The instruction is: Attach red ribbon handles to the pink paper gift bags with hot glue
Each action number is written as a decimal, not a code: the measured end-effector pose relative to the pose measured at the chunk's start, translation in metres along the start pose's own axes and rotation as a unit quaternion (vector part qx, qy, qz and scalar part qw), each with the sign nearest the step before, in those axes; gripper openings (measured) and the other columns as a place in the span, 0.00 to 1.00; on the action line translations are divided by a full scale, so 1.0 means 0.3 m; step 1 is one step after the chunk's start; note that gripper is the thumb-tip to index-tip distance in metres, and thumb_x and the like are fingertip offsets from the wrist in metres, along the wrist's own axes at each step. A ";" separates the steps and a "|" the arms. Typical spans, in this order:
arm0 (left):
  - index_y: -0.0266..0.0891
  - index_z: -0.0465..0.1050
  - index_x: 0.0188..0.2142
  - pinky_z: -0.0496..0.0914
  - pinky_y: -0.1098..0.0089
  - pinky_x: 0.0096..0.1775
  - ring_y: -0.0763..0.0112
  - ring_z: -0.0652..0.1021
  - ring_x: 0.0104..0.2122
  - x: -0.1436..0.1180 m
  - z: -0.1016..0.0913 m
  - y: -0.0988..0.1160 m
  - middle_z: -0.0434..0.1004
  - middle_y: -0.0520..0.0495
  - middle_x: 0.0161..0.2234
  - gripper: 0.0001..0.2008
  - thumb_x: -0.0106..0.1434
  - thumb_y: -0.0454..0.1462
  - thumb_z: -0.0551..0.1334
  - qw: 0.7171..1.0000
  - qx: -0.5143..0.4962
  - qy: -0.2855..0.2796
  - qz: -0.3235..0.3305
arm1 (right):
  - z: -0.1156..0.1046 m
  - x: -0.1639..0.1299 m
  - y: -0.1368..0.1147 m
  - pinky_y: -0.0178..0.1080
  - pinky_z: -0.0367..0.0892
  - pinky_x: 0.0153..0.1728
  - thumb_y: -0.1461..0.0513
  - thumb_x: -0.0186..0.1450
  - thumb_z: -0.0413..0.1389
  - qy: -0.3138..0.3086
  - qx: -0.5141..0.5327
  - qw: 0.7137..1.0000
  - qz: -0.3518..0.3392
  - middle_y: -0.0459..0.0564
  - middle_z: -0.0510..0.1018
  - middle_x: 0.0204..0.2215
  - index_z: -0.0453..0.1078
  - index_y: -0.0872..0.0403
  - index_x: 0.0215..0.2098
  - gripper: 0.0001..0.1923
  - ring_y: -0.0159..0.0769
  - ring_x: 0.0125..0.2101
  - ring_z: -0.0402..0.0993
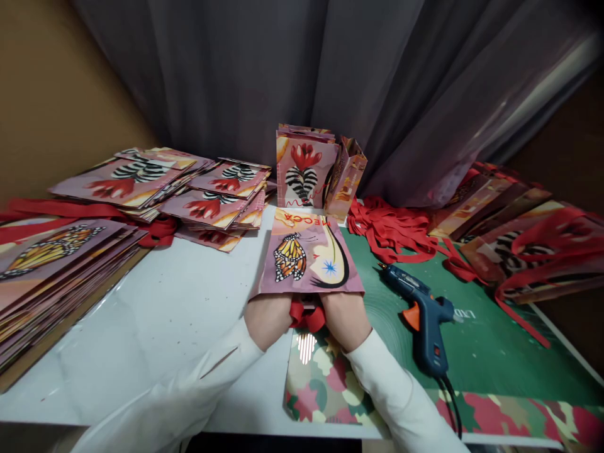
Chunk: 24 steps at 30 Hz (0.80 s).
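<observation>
A flat pink paper bag (309, 255) printed with an orange butterfly lies on the table in front of me, its open end toward me. Both hands reach into that opening, so the fingers are hidden. My left hand (267, 318) is inside at the left and my right hand (346, 318) at the right. A red ribbon handle (307, 316) shows between my wrists at the bag's mouth. Whether either hand grips the ribbon or the paper cannot be seen.
A blue glue gun (425, 318) lies on the green mat (481, 352) to the right. Loose red ribbons (391, 229) are piled behind it. Finished bags (311, 167) stand at the back. Flat bag stacks sit at left (51, 264), back left (189, 189) and right (533, 245).
</observation>
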<state>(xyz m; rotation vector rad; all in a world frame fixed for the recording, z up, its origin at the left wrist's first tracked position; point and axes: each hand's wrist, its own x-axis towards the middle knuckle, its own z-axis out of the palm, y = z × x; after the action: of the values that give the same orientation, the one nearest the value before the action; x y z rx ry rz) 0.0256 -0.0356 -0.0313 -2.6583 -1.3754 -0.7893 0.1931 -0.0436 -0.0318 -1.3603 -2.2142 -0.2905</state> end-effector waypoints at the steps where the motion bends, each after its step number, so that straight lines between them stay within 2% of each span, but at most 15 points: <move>1: 0.45 0.60 0.62 0.64 0.47 0.59 0.50 0.62 0.63 0.000 -0.003 -0.001 0.65 0.40 0.62 0.31 0.59 0.32 0.60 1.000 0.001 0.009 -0.015 | 0.000 -0.003 -0.001 0.53 0.57 0.62 0.67 0.68 0.46 -0.003 -0.009 1.000 -0.003 0.58 0.67 0.61 0.57 0.57 0.65 0.27 0.47 0.62 0.60; 4: 0.43 0.60 0.61 0.65 0.47 0.58 0.49 0.65 0.61 -0.001 -0.006 -0.002 0.65 0.38 0.61 0.30 0.59 0.34 0.59 0.999 -0.001 0.027 -0.039 | -0.010 -0.006 -0.009 0.53 0.56 0.62 0.68 0.68 0.47 0.007 -0.030 0.999 -0.017 0.60 0.67 0.60 0.59 0.60 0.64 0.26 0.49 0.63 0.59; 8: 0.44 0.60 0.62 0.63 0.50 0.60 0.52 0.63 0.63 0.007 -0.010 0.003 0.64 0.41 0.62 0.31 0.58 0.32 0.60 0.999 -0.011 0.025 -0.023 | -0.033 0.007 -0.020 0.53 0.57 0.62 0.70 0.67 0.48 0.016 -0.044 0.999 -0.013 0.58 0.65 0.62 0.60 0.58 0.64 0.27 0.49 0.63 0.57; 11: 0.45 0.60 0.61 0.63 0.50 0.59 0.52 0.64 0.62 0.011 -0.020 0.004 0.66 0.41 0.61 0.31 0.59 0.31 0.60 1.000 0.021 0.019 -0.008 | -0.037 0.003 -0.014 0.53 0.61 0.58 0.69 0.67 0.48 0.039 -0.082 0.995 -0.036 0.61 0.71 0.57 0.66 0.60 0.59 0.22 0.50 0.59 0.64; 13: 0.43 0.64 0.59 0.69 0.52 0.54 0.52 0.71 0.56 0.008 -0.029 0.000 0.71 0.40 0.57 0.28 0.59 0.29 0.59 0.998 0.066 0.010 0.022 | -0.035 -0.010 -0.001 0.49 0.65 0.51 0.68 0.68 0.48 0.061 -0.098 0.992 -0.060 0.60 0.78 0.48 0.70 0.61 0.53 0.17 0.48 0.50 0.72; 16: 0.40 0.72 0.52 0.74 0.60 0.43 0.57 0.79 0.43 0.003 -0.047 -0.012 0.77 0.39 0.50 0.20 0.61 0.27 0.57 0.988 0.117 0.025 0.095 | -0.039 -0.028 0.020 0.42 0.66 0.42 0.66 0.70 0.49 0.077 -0.089 0.990 -0.083 0.54 0.82 0.39 0.74 0.58 0.46 0.13 0.41 0.39 0.74; 20: 0.40 0.75 0.48 0.72 0.61 0.40 0.60 0.79 0.40 0.009 -0.073 -0.020 0.79 0.43 0.47 0.15 0.65 0.30 0.56 0.974 0.129 0.065 0.173 | -0.061 -0.032 0.033 0.41 0.62 0.45 0.65 0.71 0.48 0.084 -0.080 0.983 -0.145 0.53 0.81 0.41 0.76 0.56 0.40 0.14 0.39 0.42 0.71; 24: 0.41 0.77 0.44 0.70 0.65 0.34 0.66 0.78 0.33 0.018 -0.094 -0.020 0.82 0.49 0.40 0.12 0.66 0.32 0.56 0.966 0.128 0.111 0.194 | -0.081 -0.028 0.028 0.40 0.60 0.40 0.65 0.71 0.48 0.101 -0.092 0.979 -0.149 0.49 0.82 0.35 0.76 0.54 0.38 0.13 0.37 0.38 0.70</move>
<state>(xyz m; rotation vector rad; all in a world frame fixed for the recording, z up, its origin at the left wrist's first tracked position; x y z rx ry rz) 0.0117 -0.0354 -0.0055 -2.4323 -0.8053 -0.7701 0.2112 -0.0567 -0.0164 -1.0309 -2.2566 -0.7255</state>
